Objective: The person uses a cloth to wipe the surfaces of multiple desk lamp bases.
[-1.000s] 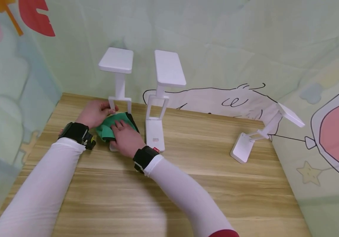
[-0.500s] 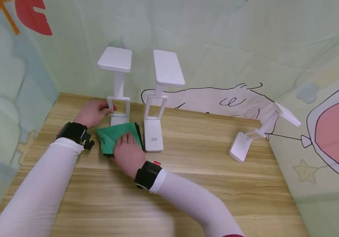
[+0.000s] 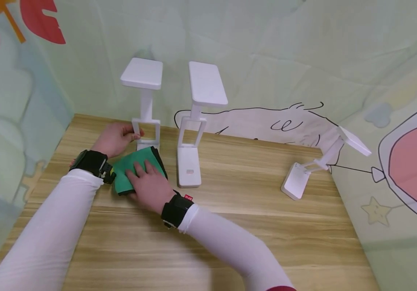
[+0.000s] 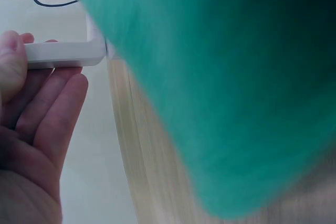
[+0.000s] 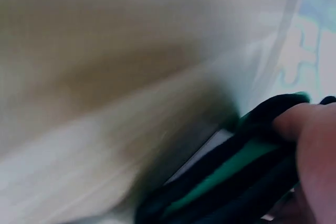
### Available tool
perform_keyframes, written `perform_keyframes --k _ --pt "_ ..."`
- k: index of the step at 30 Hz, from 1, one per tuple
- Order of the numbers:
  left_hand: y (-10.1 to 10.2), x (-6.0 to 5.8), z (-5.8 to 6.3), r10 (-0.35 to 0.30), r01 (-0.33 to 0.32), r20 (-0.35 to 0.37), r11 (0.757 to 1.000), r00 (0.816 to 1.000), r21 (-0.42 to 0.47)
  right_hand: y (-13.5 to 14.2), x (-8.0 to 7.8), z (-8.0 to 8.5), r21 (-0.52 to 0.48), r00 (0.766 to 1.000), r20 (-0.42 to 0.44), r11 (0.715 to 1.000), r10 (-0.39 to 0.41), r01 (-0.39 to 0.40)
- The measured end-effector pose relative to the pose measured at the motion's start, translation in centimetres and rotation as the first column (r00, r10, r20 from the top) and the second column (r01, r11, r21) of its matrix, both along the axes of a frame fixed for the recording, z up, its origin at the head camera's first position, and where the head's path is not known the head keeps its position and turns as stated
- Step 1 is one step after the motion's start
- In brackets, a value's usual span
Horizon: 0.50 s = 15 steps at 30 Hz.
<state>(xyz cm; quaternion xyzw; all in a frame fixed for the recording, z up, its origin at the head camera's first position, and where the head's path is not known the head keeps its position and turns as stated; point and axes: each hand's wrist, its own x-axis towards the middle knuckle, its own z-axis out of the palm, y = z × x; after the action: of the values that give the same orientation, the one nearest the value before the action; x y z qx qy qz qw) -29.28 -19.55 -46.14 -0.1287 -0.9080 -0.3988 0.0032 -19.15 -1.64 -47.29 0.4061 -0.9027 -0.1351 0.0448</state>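
My left hand (image 3: pixel 113 139) pinches one side of the bracket of the leftmost white desk lamp (image 3: pixel 141 73). In the left wrist view, its thumb and fingers lie on either face of that bracket (image 4: pixel 65 54). A green cloth (image 3: pixel 123 178) with black edging covers most of this lamp's base. My right hand (image 3: pixel 151 188) lies over the folded cloth, fingers spread on top and thumb at its near edge. In the right wrist view the thumb (image 5: pixel 317 150) rests against the cloth's folded black edges (image 5: pixel 226 182), with a strip of white base beside them.
A second white desk lamp (image 3: pixel 189 165) stands close on the right, its head raised. Another white lamp (image 3: pixel 295 180) is at the table's far right, tilted. The wooden table (image 3: pixel 237 226) meets printed curtains (image 3: pixel 266 52) at the back and sides.
My right hand and the cloth slid toward me along the lamp base, then shifted left and slightly back up. More of the base's far end shows than at first. My left hand kept its hold.
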Motion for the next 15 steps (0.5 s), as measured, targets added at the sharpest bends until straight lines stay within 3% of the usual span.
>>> perform_keyframes --k 5,9,15 --pt "0.0 -0.1 -0.2 0.004 -0.003 -0.004 1.000 1.000 0.019 -0.5 -2.5 -0.2 -0.033 0.993 0.057 0.994 -0.107 0.109" --pt "0.1 -0.2 -0.3 0.010 -0.010 -0.009 1.000 1.000 0.014 -0.6 -3.4 -0.1 -0.059 0.980 0.079 0.981 -0.182 0.186" --pt "0.0 -0.3 -0.2 0.007 -0.007 -0.013 1.000 1.000 0.012 -0.5 -3.1 0.2 -0.063 0.972 -0.017 0.971 -0.232 0.231"
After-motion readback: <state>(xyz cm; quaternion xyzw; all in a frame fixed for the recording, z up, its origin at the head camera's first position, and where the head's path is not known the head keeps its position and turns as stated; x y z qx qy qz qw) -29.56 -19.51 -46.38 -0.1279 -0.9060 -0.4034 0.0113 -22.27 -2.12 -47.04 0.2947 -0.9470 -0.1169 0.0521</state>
